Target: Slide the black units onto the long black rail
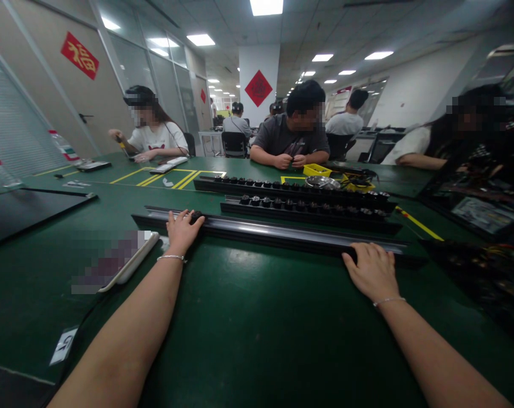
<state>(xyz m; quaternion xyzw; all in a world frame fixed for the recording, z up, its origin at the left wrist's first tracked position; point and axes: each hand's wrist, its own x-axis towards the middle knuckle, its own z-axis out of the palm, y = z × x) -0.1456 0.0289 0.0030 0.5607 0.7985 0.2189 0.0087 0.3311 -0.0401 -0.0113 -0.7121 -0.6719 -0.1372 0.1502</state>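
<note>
Rail (274, 228) laid across the bench (257, 328), clamped by the right grip (373, 269); whether the left grip (181, 231), beside a black piece (196, 216), is clamped cannot be told. Seemingly little is fitted; beyond, two rails (291, 213) are lined with parts (266, 202).

Red diamond sign (80, 55) on a beige panel (52, 73), beyond the desk's (257, 340) far-left corner: gold 福, legible. Darker red diamond (258, 88) on a white pillar (259, 58), beyond the far edge: character unclear. White tag (64, 345), near edge, left: bold dark characters, reading uncertain. Bottle label (71, 153), far left: illegible.
</note>
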